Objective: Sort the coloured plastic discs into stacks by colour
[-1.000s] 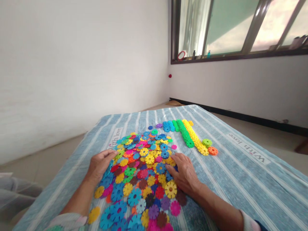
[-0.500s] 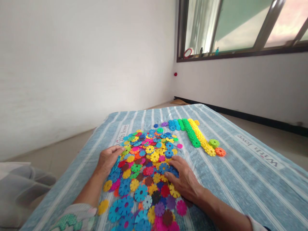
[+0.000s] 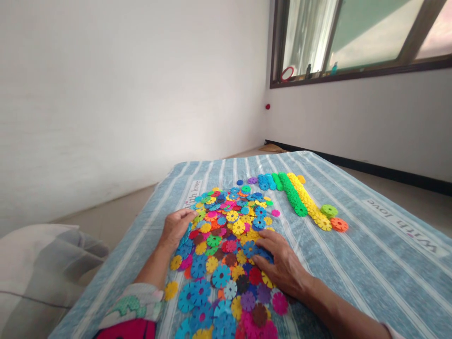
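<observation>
Leftmost, grey sheer fabric sits beside a surface spread with striped cloth. A yellow disc lies at the near left edge of a mixed pile of colourful notched discs, which runs from the near edge of view toward the far side. At the pile's left edge is the left hand, fingers drawn together beside lime-green discs; whether its grip holds one cannot be told. Farther off lie a small dark blue disc and a purple disc. The right hand rests palm down on the pile's right edge, grip open, thumb apart from the fingers, over blue discs. Right of the pile, a long green row lies alongside a longer yellow row, its near end close to an orange disc.
</observation>
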`<action>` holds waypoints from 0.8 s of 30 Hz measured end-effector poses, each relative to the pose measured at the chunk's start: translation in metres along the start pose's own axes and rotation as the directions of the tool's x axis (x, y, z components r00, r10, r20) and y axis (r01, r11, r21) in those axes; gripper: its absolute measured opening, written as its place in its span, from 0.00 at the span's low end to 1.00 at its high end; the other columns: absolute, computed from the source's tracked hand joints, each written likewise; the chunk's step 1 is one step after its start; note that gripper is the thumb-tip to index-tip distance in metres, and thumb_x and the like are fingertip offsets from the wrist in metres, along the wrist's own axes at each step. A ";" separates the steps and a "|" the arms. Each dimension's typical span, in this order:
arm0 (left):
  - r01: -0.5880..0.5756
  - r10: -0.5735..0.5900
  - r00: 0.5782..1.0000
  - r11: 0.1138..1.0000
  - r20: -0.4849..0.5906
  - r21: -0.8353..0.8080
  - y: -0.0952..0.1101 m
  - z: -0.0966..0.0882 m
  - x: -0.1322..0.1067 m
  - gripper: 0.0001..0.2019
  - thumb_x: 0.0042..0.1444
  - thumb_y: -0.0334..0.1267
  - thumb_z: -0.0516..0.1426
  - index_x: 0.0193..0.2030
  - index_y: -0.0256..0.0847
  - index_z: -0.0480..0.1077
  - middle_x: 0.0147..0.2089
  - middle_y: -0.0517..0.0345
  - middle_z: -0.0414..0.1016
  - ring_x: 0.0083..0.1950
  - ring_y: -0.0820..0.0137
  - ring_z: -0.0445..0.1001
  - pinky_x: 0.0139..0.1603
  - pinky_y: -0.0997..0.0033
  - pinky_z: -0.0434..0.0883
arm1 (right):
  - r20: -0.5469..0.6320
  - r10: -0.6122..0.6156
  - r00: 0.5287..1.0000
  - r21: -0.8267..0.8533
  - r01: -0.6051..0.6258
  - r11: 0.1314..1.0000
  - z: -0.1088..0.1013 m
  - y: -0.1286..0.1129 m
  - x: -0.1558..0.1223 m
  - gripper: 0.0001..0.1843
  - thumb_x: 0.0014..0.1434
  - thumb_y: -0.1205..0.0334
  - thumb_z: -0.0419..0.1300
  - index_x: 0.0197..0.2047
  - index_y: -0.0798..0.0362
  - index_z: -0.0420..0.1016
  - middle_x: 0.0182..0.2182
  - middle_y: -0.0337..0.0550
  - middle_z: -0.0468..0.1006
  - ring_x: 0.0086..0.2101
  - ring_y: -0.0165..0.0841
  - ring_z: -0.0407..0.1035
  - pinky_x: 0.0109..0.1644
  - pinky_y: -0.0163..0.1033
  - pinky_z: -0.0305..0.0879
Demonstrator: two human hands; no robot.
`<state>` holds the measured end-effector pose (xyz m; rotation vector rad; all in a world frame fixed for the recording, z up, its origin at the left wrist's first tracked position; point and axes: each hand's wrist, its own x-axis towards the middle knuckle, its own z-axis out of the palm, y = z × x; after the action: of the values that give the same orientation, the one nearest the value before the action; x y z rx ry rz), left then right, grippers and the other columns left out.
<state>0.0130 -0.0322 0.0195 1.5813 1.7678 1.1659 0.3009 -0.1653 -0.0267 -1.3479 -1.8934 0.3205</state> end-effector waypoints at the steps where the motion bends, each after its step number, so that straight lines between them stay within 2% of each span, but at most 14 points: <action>1: -0.002 0.002 1.000 1.000 -0.001 -0.002 0.000 0.000 0.000 0.17 0.38 0.53 0.61 0.28 0.43 0.78 0.30 0.58 0.81 0.39 0.60 0.76 0.42 0.67 0.70 | -0.001 -0.002 1.000 -0.007 0.002 1.000 0.000 0.000 0.000 0.09 0.58 0.60 0.62 0.42 0.50 0.79 0.53 0.49 0.75 0.54 0.43 0.67 0.61 0.52 0.62; 7: -0.025 0.025 1.000 0.999 -0.001 -0.020 -0.004 0.001 -0.003 0.19 0.38 0.55 0.62 0.28 0.41 0.79 0.30 0.57 0.81 0.38 0.62 0.76 0.41 0.67 0.70 | 0.019 -0.013 1.000 -0.030 0.014 0.999 0.000 0.001 -0.002 0.11 0.58 0.61 0.61 0.44 0.51 0.79 0.53 0.52 0.75 0.55 0.45 0.67 0.61 0.54 0.62; 16: -0.021 0.021 1.000 0.998 0.011 -0.059 -0.010 0.004 -0.006 0.18 0.41 0.52 0.62 0.30 0.38 0.79 0.28 0.58 0.79 0.34 0.64 0.74 0.39 0.67 0.68 | -0.032 -0.043 0.999 -0.023 0.042 0.999 0.006 0.012 -0.008 0.13 0.58 0.59 0.59 0.46 0.50 0.78 0.53 0.51 0.76 0.55 0.46 0.68 0.61 0.57 0.63; 24: -0.019 0.021 1.000 0.996 0.019 -0.087 -0.013 0.005 -0.006 0.18 0.40 0.51 0.62 0.31 0.37 0.80 0.26 0.59 0.77 0.33 0.66 0.73 0.36 0.69 0.67 | -0.004 -0.046 0.999 -0.045 0.046 0.998 0.006 0.013 -0.009 0.14 0.59 0.58 0.59 0.47 0.51 0.78 0.53 0.52 0.76 0.55 0.46 0.68 0.61 0.57 0.64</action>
<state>0.0107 -0.0360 0.0048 1.5584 1.6692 1.2149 0.3073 -0.1668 -0.0424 -1.3311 -1.9354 0.2522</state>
